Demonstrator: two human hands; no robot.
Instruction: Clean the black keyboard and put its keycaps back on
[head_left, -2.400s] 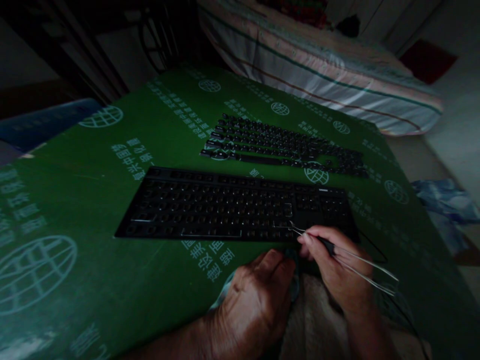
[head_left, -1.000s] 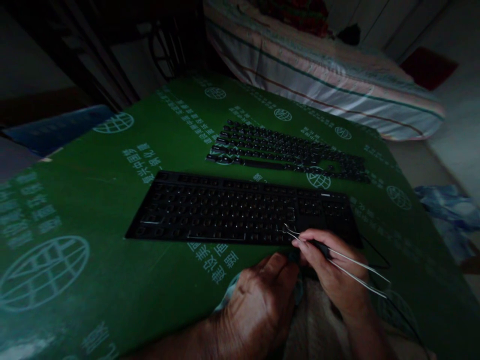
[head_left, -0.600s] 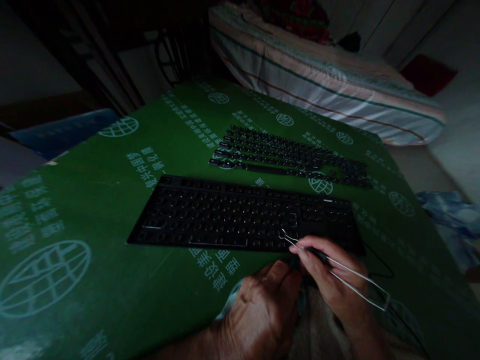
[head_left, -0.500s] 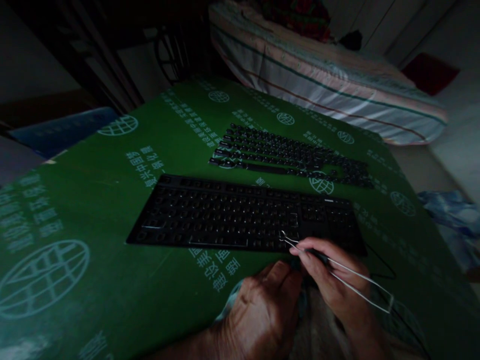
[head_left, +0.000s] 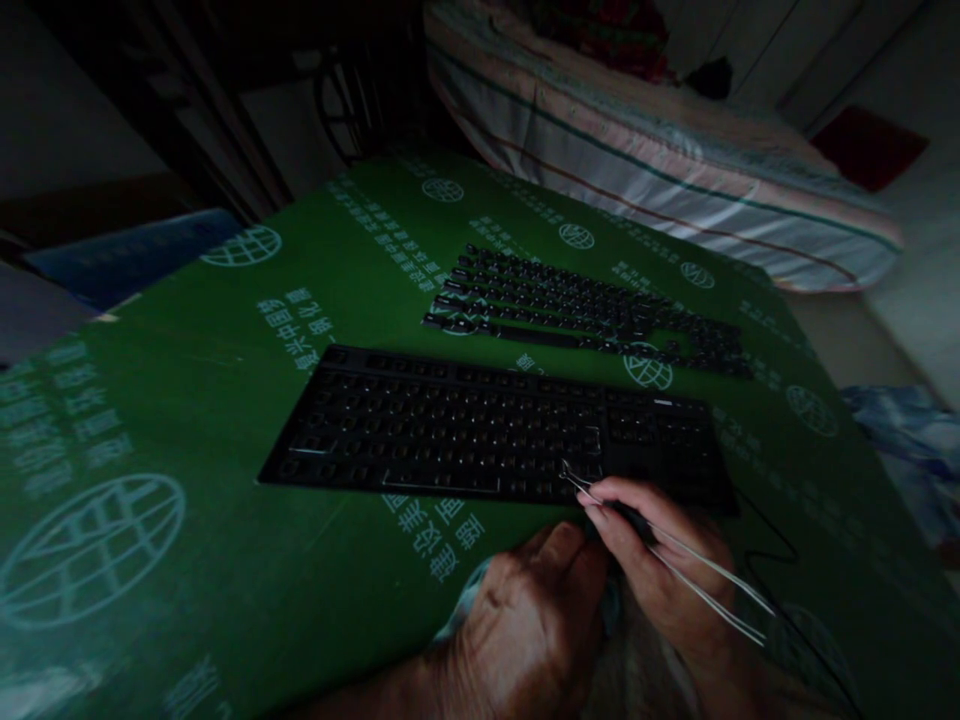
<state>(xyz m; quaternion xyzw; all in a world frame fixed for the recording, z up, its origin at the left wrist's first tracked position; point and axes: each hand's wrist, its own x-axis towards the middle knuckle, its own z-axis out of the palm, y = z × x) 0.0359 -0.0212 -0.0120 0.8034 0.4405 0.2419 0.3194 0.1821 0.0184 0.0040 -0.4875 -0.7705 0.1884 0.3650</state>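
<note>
A black keyboard (head_left: 450, 425) lies on the green table with bare switches showing where caps would sit. My right hand (head_left: 660, 560) pinches a thin wire keycap puller (head_left: 709, 580) between thumb and fingers. The puller's looped tips are over the lower right of the main key block; whether they grip anything is too dark to tell. My left hand (head_left: 529, 620) is closed just below the keyboard's front edge, beside the right fingers. What it holds, if anything, is hidden. Beyond the keyboard, loose black keycaps (head_left: 555, 290) are set out in rows.
The green table cover (head_left: 225, 400) carries pale globe prints and writing. A black cable (head_left: 772, 557) runs from the keyboard's right side. Past the table stands a bed (head_left: 660, 180) with a striped sheet. A blue panel (head_left: 135, 250) is at the left edge.
The puller has turned slightly in my right hand, its rear wires now looking farther apart at the end. My left hand stays almost still. The whole view has shifted a little.
</note>
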